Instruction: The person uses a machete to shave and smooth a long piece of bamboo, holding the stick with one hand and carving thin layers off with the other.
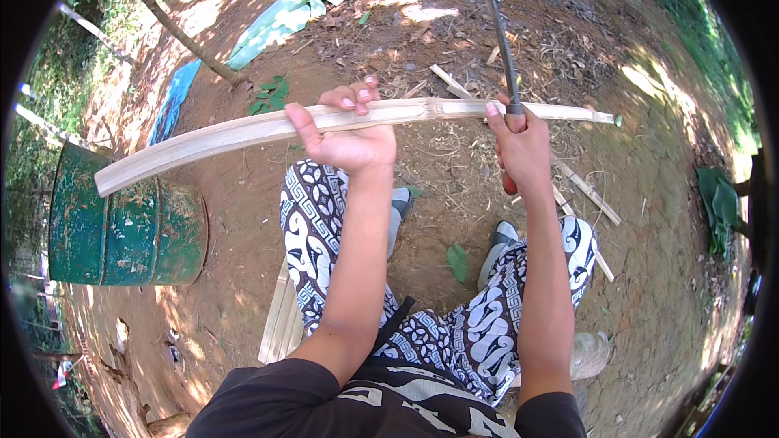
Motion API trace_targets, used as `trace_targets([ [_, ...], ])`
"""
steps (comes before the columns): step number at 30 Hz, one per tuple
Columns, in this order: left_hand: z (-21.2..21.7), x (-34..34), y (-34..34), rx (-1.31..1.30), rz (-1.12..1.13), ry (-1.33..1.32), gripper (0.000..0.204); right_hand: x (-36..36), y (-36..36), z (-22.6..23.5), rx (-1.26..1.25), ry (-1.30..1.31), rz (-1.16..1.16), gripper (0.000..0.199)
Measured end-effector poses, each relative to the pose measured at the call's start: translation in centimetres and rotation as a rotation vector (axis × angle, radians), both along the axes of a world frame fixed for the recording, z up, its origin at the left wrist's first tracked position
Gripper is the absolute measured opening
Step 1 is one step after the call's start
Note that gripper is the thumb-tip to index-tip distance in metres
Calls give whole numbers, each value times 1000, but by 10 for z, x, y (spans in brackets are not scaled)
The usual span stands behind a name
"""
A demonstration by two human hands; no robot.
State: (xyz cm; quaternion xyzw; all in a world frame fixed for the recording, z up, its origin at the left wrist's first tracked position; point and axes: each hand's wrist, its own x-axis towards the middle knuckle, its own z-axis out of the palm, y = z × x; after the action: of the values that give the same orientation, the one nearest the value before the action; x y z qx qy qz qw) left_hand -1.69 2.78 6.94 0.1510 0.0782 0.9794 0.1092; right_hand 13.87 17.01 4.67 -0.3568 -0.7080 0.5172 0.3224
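A long pale split bamboo strip [235, 131] stretches across my view, its wider end at the left and a node near the middle. My left hand [353, 136] supports it palm up, thumb on the near side and fingers curled round the far edge. In my right hand [522, 146] is a machete [498, 28], gripped by its reddish handle, with the long dark blade pointing away from me. The strip passes at the right hand's knuckles; whether those fingers also touch it I cannot tell.
A rusty green drum [134, 219] lies to the left. Split bamboo pieces [281, 316] rest beside my left leg, and thin sticks [586, 189] lie on the dirt at right. Shavings [434, 158] litter the ground ahead. A blue-green sheet [280, 28] and a slanting pole [174, 20] stand beyond.
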Motion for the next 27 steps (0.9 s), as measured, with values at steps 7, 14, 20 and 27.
trace_targets([
  [7,14,-3,-29,-3,-141,188,60,4,0,8,-172,26,42,43],
  [14,7,-33,-45,247,-457,346,64,3,-4,12,-122,-2,120,35],
  [20,1,-36,-28,-609,-93,212,74,-8,1,-3,171,-1,-95,42],
  [27,56,-12,-45,-1772,-91,777,68,6,16,17,371,135,-316,39],
])
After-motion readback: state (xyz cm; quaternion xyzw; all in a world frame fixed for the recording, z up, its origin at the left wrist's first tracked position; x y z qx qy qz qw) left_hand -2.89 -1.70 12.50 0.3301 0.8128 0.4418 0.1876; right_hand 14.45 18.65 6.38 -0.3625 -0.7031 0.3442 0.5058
